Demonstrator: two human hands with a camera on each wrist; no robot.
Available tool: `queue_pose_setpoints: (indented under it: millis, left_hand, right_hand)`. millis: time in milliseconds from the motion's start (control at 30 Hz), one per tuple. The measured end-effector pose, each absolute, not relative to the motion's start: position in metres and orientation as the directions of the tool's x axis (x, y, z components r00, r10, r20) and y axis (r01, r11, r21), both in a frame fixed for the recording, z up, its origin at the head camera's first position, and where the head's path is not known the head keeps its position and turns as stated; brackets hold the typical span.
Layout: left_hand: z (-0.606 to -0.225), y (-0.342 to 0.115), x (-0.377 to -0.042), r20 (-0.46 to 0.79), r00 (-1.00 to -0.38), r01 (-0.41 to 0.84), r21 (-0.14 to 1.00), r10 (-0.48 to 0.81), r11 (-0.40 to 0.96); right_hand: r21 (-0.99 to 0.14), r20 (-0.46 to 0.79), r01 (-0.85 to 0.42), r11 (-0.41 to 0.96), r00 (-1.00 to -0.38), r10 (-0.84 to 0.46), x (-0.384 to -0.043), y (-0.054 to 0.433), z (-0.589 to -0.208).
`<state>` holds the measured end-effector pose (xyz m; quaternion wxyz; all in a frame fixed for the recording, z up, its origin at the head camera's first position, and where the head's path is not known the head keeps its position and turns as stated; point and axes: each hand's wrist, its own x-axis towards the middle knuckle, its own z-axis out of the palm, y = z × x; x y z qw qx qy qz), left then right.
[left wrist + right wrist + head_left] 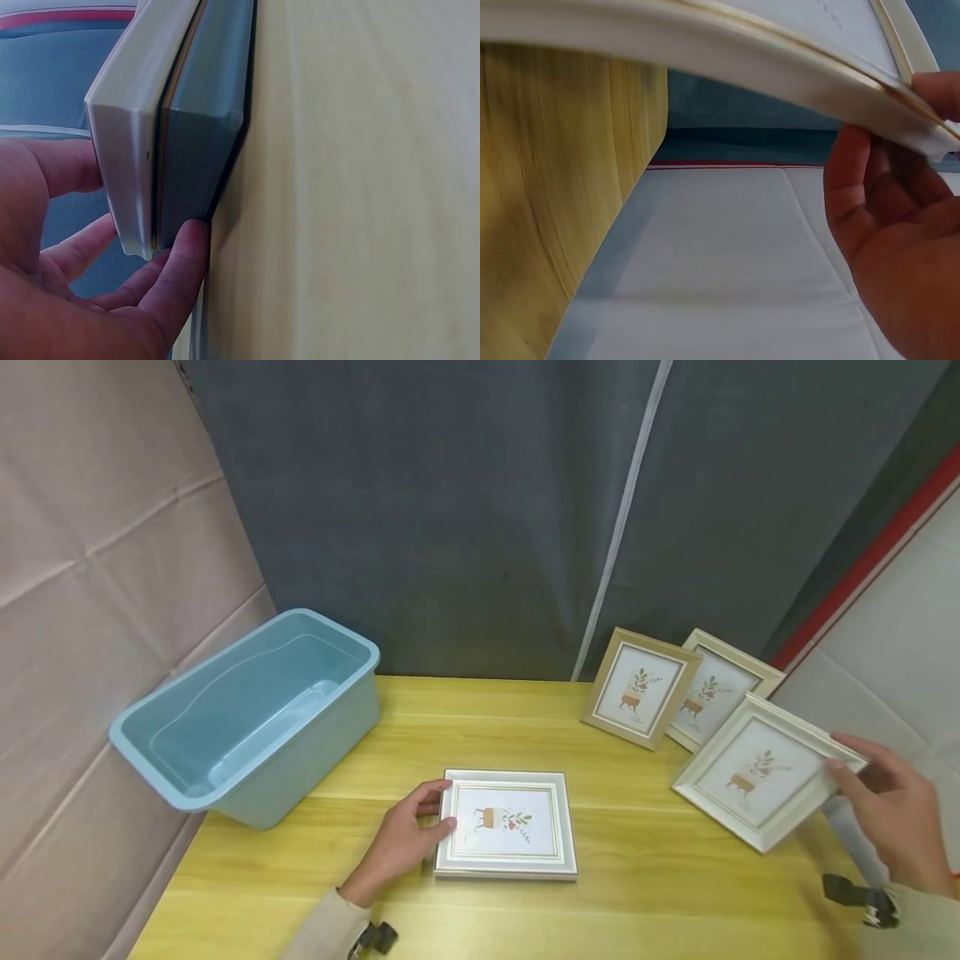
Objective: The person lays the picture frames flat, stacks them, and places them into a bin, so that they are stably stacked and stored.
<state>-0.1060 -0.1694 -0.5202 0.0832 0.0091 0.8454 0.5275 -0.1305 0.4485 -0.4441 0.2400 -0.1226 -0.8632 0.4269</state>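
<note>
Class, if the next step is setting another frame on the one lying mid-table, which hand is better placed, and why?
Probably the right hand: it grips a tilted white frame at the right, while the left hand holds the flat frame by its left edge.

Blue bin point(326, 743) at left, yellow wood-grain table point(645, 893), dark backdrop point(450, 527), pale vertical strip point(626, 518), creased beige cloth point(90, 635).

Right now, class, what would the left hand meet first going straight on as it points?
The left hand would first meet the white picture frame that it grips; depth beyond is hard to judge.
</note>
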Motion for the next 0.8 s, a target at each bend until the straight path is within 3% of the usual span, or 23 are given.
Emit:
queue_pose_setpoints:
  millis: [167, 433, 800]
  left_hand:
    - [-0.521, -0.169, -0.107, -0.129, -0.986, -0.069, 0.893, 0.107, 0.445]
    - [-0.521, -0.169, -0.108, -0.126, -0.986, -0.066, 0.893, 0.108, 0.445]
    - [-0.52, -0.172, -0.109, -0.133, -0.983, -0.067, 0.9, 0.125, 0.431]
  right_hand:
    - [-0.808, 0.298, -0.028, 0.589, -0.881, 0.367, -0.125, 0.443, -0.442]
    - [-0.814, 0.323, -0.046, 0.579, -0.864, 0.385, -0.121, 0.429, -0.435]
    - [-0.87, 0.236, -0.017, 0.493, -0.892, 0.385, -0.119, 0.403, -0.42]
